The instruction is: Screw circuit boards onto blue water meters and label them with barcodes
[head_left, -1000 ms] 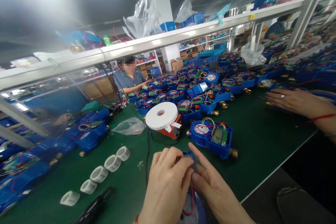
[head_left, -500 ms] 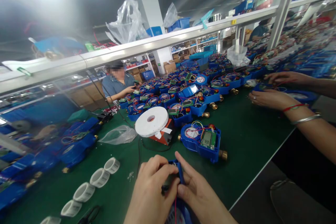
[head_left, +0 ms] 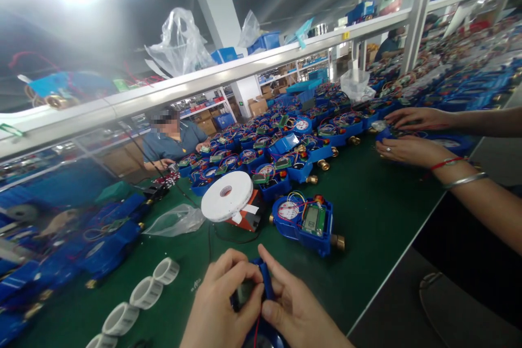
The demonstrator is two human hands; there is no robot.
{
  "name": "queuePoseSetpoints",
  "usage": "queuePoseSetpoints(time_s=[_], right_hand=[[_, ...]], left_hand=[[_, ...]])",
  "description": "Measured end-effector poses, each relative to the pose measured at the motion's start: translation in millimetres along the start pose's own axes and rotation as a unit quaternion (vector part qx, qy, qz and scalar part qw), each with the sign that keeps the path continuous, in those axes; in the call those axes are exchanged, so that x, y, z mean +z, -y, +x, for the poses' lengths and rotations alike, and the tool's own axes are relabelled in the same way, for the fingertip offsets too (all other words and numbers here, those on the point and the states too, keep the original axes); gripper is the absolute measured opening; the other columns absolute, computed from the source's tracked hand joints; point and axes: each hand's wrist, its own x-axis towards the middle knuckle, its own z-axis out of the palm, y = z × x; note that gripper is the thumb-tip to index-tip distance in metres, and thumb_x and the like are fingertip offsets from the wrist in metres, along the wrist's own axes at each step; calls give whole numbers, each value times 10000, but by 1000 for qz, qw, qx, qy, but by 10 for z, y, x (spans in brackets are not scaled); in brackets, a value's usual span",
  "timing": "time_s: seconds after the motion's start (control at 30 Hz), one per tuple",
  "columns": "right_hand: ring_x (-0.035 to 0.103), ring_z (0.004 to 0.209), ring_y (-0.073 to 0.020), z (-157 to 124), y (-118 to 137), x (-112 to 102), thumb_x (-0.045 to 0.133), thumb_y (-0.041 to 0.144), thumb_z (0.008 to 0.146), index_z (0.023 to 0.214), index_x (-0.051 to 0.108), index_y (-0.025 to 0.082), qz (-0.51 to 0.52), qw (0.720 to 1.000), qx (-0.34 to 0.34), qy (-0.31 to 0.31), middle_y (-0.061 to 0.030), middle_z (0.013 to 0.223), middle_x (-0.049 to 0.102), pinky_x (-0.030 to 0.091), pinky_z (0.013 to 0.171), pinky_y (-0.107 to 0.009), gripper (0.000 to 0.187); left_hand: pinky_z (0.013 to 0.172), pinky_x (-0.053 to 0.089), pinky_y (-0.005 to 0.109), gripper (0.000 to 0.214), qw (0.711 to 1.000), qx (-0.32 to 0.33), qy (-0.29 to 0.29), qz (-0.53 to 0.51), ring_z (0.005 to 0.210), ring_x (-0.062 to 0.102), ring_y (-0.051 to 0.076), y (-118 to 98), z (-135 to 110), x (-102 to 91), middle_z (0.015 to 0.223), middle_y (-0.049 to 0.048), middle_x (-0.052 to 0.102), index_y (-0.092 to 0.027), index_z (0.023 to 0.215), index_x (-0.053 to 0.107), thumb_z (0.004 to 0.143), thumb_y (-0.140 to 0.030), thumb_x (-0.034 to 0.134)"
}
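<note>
The blue plastic meter housing sat at the very bottom of the view, close to the person's body and above the near edge of the green table mat. It was held between both hands, so neither was nearer than the other. Its long axis seemed to run away from the person, with the far end raised as a narrow blue lip between the fingertips. The rest of the body dropped out of view under the palms. A small dark rectangular module lay against the housing on the left side, and a thin red wire trailed down from it.

The left hand was curled shut around that side, fingers bent over the module. The right hand was closed too, its forefinger and thumb pinching the raised blue lip from the right.

Just beyond the hands and a little to the right, a second blue water meter with a green display board and brass ends lay on the mat, apart from them. To its left stood a white tape roll on an orange-red dispenser, and beside that a crumpled clear plastic bag. A row of white label rolls ran off to the lower left. At the right edge a co-worker's hands rested on another meter, well apart.
</note>
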Motion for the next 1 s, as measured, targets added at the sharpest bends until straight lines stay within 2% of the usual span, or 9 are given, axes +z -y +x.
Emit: queuePoseSetpoints(time_s=[0.17,0.23,0.3,0.37,0.47,0.57,0.73,0.9,1.0], right_hand=[[632,1107,-254,16,-51,-34,701,526,834,1549,113,119,12,1000,-7,9,-177,1288,626,429,997,-375,1012],[627,1098,-251,10,-67,-49,714,522,826,1546,133,118,10,1000,-1,-3,-173,1288,623,423,998,-379,1010],[629,1073,-250,5,-72,-60,724,519,817,1544,146,122,6,1000,10,-14,-163,1270,632,427,991,-389,1010],[638,1038,-250,3,-64,-63,732,521,809,1545,137,118,5,1000,21,-16,-155,1229,653,437,977,-400,1029],[627,1059,-248,5,-38,-51,735,494,818,1545,107,101,6,1000,23,-10,-157,1230,649,427,985,-393,1039],[610,1101,-246,4,-23,-38,726,466,837,1544,100,93,3,1000,14,-4,-167,1278,620,412,1000,-379,1016],[616,1089,-255,-5,-23,-43,715,496,836,1543,134,101,-8,1000,12,-11,-167,1267,628,414,994,-384,997],[637,1028,-241,2,-8,-42,712,480,844,1543,133,110,-11,1000,20,-18,-158,1250,641,448,941,-368,981],[623,1069,-242,6,14,-29,716,492,836,1542,118,100,-5,1000,24,-16,-159,1261,637,434,971,-368,1005]], left_hand=[[706,519,257,107,999,16,23,21,796,631,165,101,-14,7,861,13,624,-250,763,665,831,-214,591],[717,538,248,76,998,49,8,38,821,649,161,193,-42,19,906,16,636,-279,866,695,848,-275,622],[716,551,241,140,995,78,-15,53,826,661,156,285,-77,34,940,19,646,-307,969,702,837,-324,659],[703,555,239,175,995,79,-19,55,810,664,152,341,-103,43,949,19,650,-314,999,702,828,-340,672],[703,550,266,132,999,33,12,40,796,657,160,314,-102,31,938,17,649,-304,946,710,829,-325,654],[717,525,298,91,999,-29,36,9,780,639,170,185,-57,14,891,3,642,-294,852,708,812,-283,627],[702,458,302,125,993,-97,6,-66,745,603,174,4,-24,42,803,-12,607,-267,704,671,791,-268,581],[717,432,304,75,987,-118,-38,-99,740,599,179,-8,-68,72,809,-13,617,-280,755,705,756,-294,632],[741,416,313,70,986,-132,-36,-100,728,591,176,-25,-74,61,807,-22,618,-289,758,706,749,-300,638]])
